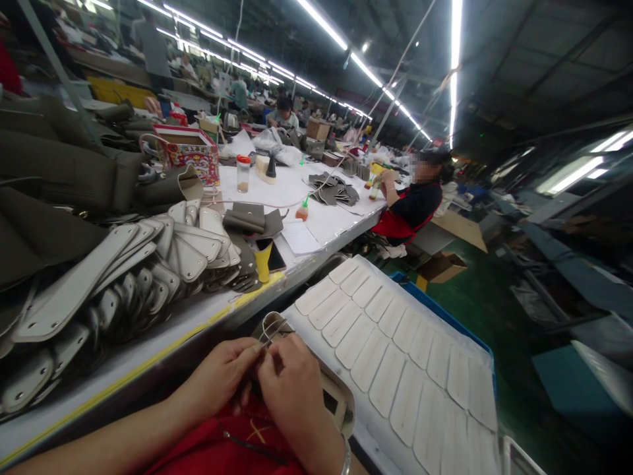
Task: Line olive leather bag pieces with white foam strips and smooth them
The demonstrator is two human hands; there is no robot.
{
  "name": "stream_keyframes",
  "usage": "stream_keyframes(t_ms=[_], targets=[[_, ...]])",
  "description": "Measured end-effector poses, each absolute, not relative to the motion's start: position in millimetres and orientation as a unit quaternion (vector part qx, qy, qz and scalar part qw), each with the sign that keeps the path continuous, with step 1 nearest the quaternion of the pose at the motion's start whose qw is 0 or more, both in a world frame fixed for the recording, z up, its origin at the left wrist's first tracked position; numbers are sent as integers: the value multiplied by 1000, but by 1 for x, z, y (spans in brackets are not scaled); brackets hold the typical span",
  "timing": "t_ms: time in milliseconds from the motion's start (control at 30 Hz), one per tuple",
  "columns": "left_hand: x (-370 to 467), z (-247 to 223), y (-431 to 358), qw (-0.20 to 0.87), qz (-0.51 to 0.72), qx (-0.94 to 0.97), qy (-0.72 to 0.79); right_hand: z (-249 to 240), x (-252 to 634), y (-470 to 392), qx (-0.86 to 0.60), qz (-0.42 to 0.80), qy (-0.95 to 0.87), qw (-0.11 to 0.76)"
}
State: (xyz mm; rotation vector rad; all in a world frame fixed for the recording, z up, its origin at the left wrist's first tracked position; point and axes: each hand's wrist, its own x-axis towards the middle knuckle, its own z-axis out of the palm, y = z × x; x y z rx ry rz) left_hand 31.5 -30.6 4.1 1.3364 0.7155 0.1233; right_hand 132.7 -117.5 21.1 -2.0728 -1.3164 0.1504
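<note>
Left hand (222, 373) and right hand (294, 379) are both curled in tight, fingertips pinching a beige leather piece (341, 389) just off the worktop's (284, 181) near edge. Pile of grey flaps (190, 257) on the worktop's near end, pale strips (405, 356) laid out beside it.

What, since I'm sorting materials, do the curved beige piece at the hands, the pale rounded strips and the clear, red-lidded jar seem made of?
Curved beige piece: perhaps leather or imitation; smooth, with a bent rim.
Pale rounded strips: likely similar; faint sheen, shiny metallic fittings.
Clear, red-lidded jar: glass or plastic; glossy, transparent.
</note>
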Motion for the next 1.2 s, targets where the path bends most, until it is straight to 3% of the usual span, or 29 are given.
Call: stream_keyframes(t_ms=[233,833,1200], targets=[[30,-1,-29,723,57,620,300,29,133,-121,-805,24,-541,241],[25,-4,-30,756,49,580,299,22,130,-125,-755,101,-518,389],[21,1,-30,748,13,594,296,21,135,-121,-754,107,-552,340]])
